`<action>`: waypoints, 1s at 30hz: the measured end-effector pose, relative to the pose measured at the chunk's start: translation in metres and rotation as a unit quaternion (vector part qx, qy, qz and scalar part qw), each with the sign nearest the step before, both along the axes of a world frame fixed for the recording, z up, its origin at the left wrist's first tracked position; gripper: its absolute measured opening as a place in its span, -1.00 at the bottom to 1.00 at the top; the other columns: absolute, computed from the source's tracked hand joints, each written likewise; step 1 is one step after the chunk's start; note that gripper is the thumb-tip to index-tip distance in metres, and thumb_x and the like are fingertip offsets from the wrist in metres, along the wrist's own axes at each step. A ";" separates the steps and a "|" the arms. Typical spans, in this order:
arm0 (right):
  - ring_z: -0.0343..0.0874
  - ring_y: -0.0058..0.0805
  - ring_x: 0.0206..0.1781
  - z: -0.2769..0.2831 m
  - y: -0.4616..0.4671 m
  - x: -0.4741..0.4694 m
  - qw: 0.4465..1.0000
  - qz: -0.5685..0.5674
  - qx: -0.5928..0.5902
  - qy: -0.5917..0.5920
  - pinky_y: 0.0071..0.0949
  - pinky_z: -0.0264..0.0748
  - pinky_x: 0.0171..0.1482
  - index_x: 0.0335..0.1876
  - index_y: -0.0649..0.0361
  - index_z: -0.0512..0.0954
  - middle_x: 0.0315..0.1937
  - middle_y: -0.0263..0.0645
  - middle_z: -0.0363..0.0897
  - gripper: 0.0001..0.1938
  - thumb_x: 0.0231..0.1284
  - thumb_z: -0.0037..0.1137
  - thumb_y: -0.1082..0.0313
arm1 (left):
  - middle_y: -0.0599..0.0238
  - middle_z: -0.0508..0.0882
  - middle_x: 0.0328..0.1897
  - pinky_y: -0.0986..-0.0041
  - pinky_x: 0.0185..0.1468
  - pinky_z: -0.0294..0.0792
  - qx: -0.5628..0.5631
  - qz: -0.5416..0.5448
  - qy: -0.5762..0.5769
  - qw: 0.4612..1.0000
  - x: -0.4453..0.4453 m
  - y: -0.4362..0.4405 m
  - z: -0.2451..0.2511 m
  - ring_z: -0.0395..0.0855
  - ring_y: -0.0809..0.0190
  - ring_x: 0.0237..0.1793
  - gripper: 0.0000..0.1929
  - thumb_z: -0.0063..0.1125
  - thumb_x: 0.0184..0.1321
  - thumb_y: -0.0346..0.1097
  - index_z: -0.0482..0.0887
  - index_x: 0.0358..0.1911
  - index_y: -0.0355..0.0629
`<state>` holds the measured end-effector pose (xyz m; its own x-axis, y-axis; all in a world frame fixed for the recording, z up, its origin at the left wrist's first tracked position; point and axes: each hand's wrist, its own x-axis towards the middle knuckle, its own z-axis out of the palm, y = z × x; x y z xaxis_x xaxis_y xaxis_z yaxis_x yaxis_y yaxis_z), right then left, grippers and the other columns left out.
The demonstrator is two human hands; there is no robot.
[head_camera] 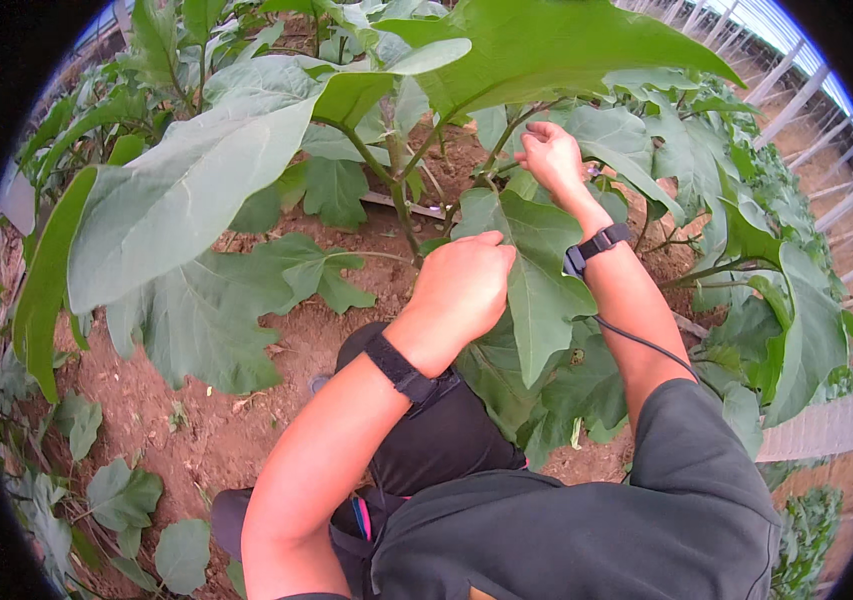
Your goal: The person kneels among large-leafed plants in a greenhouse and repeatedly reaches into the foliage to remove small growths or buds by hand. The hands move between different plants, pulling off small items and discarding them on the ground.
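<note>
My left hand (pixel 465 289) is curled beside the left edge of a broad lobed leaf (pixel 546 277) on what looks like an eggplant plant. Its fingertips face away from me, so whatever it may hold is hidden. Farther out, my right hand (pixel 551 157) reaches in among the foliage with bent fingers, close to a side stem (pixel 503 142). Whether it pinches anything there is unclear. The plant's main stem (pixel 401 206) rises just beyond my left hand and forks into several leaf stalks. Small purple blossoms (pixel 593 171) show near my right wrist.
A large leaf (pixel 193 180) spreads over the left side, and another (pixel 546 52) overhangs the top. Bare brown soil (pixel 171 442) lies at lower left. Pale posts (pixel 801 97) line the right. A dark cable (pixel 644 341) runs along my right forearm from a black wrist strap (pixel 599 244).
</note>
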<state>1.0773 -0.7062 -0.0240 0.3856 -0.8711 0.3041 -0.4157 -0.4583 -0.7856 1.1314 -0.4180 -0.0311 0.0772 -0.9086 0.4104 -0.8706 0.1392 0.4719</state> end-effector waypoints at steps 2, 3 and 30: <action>0.82 -0.28 -0.09 0.003 0.005 0.004 0.999 0.013 -0.025 -0.043 -0.36 0.68 0.02 0.07 0.30 0.64 -0.05 -0.03 0.79 -0.69 0.34 0.15 0.28 | -0.03 0.73 0.17 0.05 0.15 0.59 -0.005 0.005 0.004 1.000 0.001 0.003 -0.001 0.73 -0.20 0.10 -0.57 0.10 0.09 -0.55 0.75 0.07 -0.24; 0.81 -0.20 -0.04 0.006 0.008 0.005 0.998 0.008 -0.025 -0.064 -0.29 0.66 0.11 0.04 0.27 0.66 -0.09 -0.03 0.80 -0.69 0.29 0.15 0.28 | -0.04 0.72 0.23 0.07 0.19 0.58 -0.013 0.006 0.007 1.000 0.002 0.004 -0.002 0.72 -0.20 0.14 -0.55 0.09 0.08 -0.56 0.75 0.11 -0.24; 0.72 0.06 -0.20 -0.009 0.015 0.014 0.888 0.028 -0.438 0.136 -0.03 0.64 -0.17 -0.12 0.15 0.60 -0.29 -0.04 0.71 -0.79 0.10 0.22 0.49 | -0.05 0.68 0.35 0.12 0.37 0.50 -0.015 0.016 0.052 0.998 0.010 0.012 0.004 0.65 -0.18 0.31 -0.54 0.06 0.17 -0.56 0.74 0.17 -0.23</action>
<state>1.0913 -0.6912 -0.0333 0.5837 -0.3236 0.7447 -0.4921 -0.8705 0.0074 1.1417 -0.4065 -0.0275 0.1498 -0.8920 0.4265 -0.8217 0.1277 0.5555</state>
